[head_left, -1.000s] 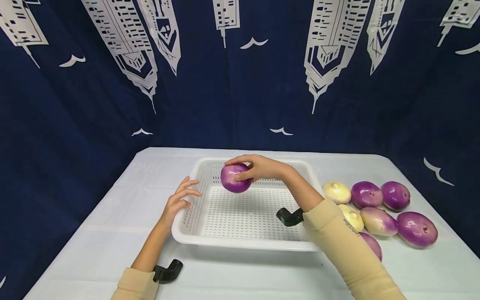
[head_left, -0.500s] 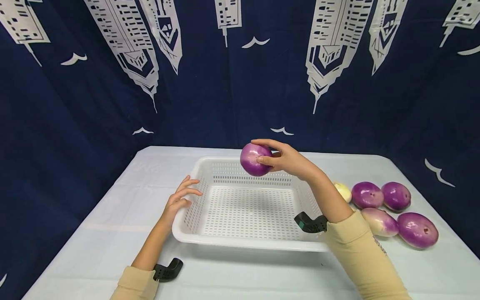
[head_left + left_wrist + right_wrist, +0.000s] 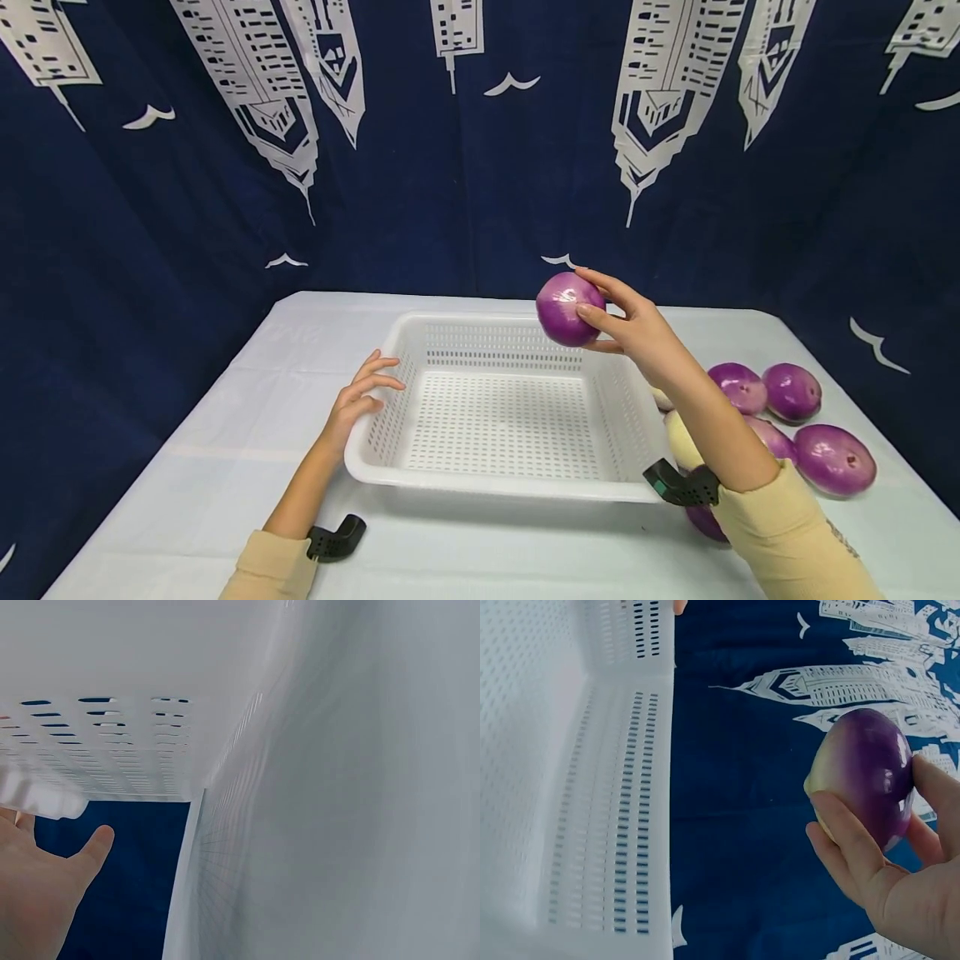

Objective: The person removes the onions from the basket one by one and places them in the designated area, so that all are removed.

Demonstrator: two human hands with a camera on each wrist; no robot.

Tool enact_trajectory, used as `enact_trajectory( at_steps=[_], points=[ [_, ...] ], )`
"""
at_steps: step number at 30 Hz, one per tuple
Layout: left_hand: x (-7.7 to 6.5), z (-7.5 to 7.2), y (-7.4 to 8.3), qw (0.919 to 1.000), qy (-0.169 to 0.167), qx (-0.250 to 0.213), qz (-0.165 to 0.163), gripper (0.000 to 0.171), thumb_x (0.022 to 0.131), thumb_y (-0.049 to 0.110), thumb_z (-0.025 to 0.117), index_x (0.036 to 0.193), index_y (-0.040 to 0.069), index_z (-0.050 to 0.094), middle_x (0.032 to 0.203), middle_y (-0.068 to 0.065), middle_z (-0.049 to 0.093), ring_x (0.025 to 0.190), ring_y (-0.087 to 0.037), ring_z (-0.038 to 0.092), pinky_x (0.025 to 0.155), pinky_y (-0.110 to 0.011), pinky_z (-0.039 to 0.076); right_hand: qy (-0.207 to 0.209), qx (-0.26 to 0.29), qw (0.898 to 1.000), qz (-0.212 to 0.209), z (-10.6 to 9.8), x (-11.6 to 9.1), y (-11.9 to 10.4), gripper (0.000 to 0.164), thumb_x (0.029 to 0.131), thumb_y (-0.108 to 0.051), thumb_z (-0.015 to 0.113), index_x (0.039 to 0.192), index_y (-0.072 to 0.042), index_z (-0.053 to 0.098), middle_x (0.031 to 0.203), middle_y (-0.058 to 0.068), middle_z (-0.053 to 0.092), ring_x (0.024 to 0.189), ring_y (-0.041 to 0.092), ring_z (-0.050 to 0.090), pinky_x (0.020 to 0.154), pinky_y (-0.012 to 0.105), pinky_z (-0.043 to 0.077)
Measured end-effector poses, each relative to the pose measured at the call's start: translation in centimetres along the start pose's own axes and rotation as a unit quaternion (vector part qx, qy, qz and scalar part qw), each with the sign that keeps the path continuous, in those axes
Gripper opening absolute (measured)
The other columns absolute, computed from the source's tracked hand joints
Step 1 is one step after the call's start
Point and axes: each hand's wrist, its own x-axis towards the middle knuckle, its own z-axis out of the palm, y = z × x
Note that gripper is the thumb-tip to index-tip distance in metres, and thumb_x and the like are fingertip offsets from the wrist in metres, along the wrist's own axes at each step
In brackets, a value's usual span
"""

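Note:
My right hand (image 3: 626,321) holds a glossy purple onion (image 3: 570,309) above the right part of the back rim of a white plastic basket (image 3: 502,485). In the right wrist view, thumb and fingers surround the onion (image 3: 866,776), which fades to cream at one pointed end. My left hand (image 3: 356,400) rests at the basket's left rim, fingers fairly straight and reaching over the edge. The left wrist view shows the left hand (image 3: 37,881) beside the basket (image 3: 135,765), thumb spread; its other fingers are mostly hidden.
Right of the basket lie several purple onions (image 3: 835,460) and pale yellow ones (image 3: 682,442), partly hidden by my right forearm (image 3: 723,437). A white cloth (image 3: 202,500) covers the table. Behind hangs a dark blue printed curtain (image 3: 465,192).
My right hand has carried the purple onion upward and rightward, from over the basket's inside to above its back right rim. My left hand stays at the left rim.

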Motion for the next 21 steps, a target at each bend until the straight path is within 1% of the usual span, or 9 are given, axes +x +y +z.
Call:
enact_trajectory(
  at_steps=[1,4,5,8,11,14,16,18,21],
  points=[
    [0.0,0.0,0.0,1.0,0.001,-0.001,0.0,0.033,0.069,0.0,0.039,0.093,-0.006,0.061,0.132,-0.001,0.043,0.141,-0.026,-0.001,0.106,-0.065,-0.002,0.005,-0.003,1.0,0.0,-0.2,-0.3,0.0,0.057,0.087,-0.03,0.056,0.14,-0.027,0.034,0.141,0.012,0.029,0.122,0.039,0.043,0.076,0.03,0.054],
    [0.1,-0.1,-0.1,1.0,-0.001,-0.005,0.001,0.033,0.069,0.0,0.039,0.092,-0.005,0.061,0.13,0.006,0.044,0.141,-0.026,-0.002,0.106,-0.065,-0.003,0.019,-0.026,0.999,0.005,-0.9,-1.3,-0.1,0.058,0.087,-0.032,0.056,0.14,-0.027,0.033,0.145,0.012,0.027,0.124,0.04,0.042,0.075,0.028,0.055],
    [0.1,0.0,-0.1,1.0,-0.002,-0.006,0.002,0.033,0.069,0.0,0.039,0.091,-0.003,0.063,0.129,0.008,0.043,0.141,-0.027,-0.002,0.106,-0.064,-0.004,0.023,-0.037,0.999,0.007,-1.2,-1.7,-0.1,0.058,0.087,-0.033,0.056,0.14,-0.027,0.033,0.146,0.012,0.026,0.124,0.04,0.042,0.074,0.027,0.055],
    [0.2,0.0,-0.1,0.9999,-0.002,-0.012,0.003,0.034,0.069,0.0,0.038,0.09,0.001,0.064,0.128,0.012,0.043,0.141,-0.027,-0.003,0.106,-0.064,-0.006,0.036,-0.068,0.997,0.014,-1.9,-2.9,-0.3,0.058,0.087,-0.035,0.055,0.14,-0.031,0.033,0.148,0.012,0.025,0.122,0.036,0.046,0.074,0.026,0.055],
    [0.1,0.0,-0.1,0.9999,-0.001,-0.015,0.003,0.035,0.069,0.0,0.038,0.089,0.007,0.066,0.129,0.008,0.043,0.141,-0.027,-0.003,0.106,-0.064,-0.005,0.048,-0.089,0.995,0.02,-2.8,-4.0,-0.4,0.057,0.087,-0.035,0.055,0.14,-0.032,0.032,0.147,0.013,0.026,0.11,0.015,0.056,0.073,0.024,0.055],
    [0.1,-0.1,-0.1,0.9999,-0.002,-0.016,0.002,0.034,0.069,0.0,0.038,0.09,0.004,0.065,0.132,0.001,0.043,0.141,-0.027,-0.003,0.106,-0.065,-0.005,0.059,-0.108,0.992,0.026,-3.7,-5.1,-0.2,0.057,0.088,-0.034,0.054,0.14,-0.034,0.031,0.146,0.015,0.026,0.097,-0.005,0.055,0.071,0.021,0.054],
    [0.1,-0.1,-0.1,0.9999,-0.003,-0.015,0.001,0.034,0.069,0.0,0.038,0.09,0.001,0.064,0.133,-0.003,0.042,0.141,-0.027,-0.003,0.106,-0.065,-0.004,0.067,-0.126,0.989,0.029,-4.3,-5.8,0.0,0.057,0.088,-0.033,0.054,0.14,-0.035,0.03,0.147,0.016,0.026,0.096,-0.007,0.055,0.07,0.019,0.054],
    [0.0,-0.1,-0.1,0.9999,-0.002,-0.015,0.002,0.033,0.069,0.0,0.038,0.091,-0.001,0.063,0.133,-0.004,0.042,0.141,-0.027,-0.003,0.106,-0.065,-0.004,0.074,-0.147,0.986,0.034,-4.8,-6.5,0.2,0.057,0.088,-0.034,0.053,0.14,-0.037,0.028,0.147,0.016,0.025,0.103,0.004,0.058,0.07,0.018,0.054],
    [0.0,0.0,-0.2,0.9999,-0.001,-0.015,0.002,0.033,0.069,-0.001,0.038,0.091,-0.003,0.063,0.132,-0.001,0.042,0.141,-0.027,-0.003,0.106,-0.065,-0.004,0.083,-0.163,0.982,0.04,-5.5,-7.4,0.8,0.057,0.089,-0.033,0.052,0.14,-0.038,0.027,0.149,0.015,0.023,0.104,0.004,0.057,0.069,0.016,0.053]
  ],
)
